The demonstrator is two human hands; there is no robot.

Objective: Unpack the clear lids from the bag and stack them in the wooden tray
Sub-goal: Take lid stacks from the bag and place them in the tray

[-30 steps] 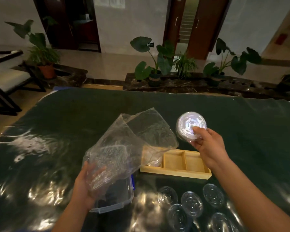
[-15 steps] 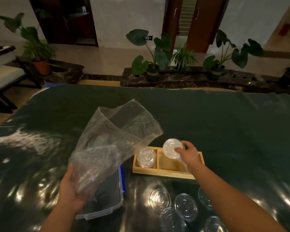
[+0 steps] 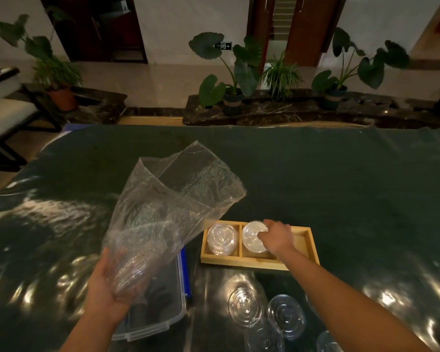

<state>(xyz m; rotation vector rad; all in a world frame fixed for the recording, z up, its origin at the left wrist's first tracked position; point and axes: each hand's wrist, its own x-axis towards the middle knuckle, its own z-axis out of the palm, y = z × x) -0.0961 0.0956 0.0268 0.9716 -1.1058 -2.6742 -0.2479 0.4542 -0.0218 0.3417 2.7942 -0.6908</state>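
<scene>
My right hand [image 3: 277, 238] pinches clear lids [image 3: 253, 236], thin round ribbed plastic, low over the wooden tray's [image 3: 259, 265] middle compartment; next, I judge, I must seat them level and release. Another stack [image 3: 221, 238] fills the left compartment. My left hand [image 3: 104, 288] grips the limp, crinkled bag [image 3: 168, 207], more lids seemingly inside.

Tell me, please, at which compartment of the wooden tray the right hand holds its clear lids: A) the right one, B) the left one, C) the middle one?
C: the right hand grips its lids at the middle compartment of the wooden tray, beside the stack that fills the left one.
</scene>
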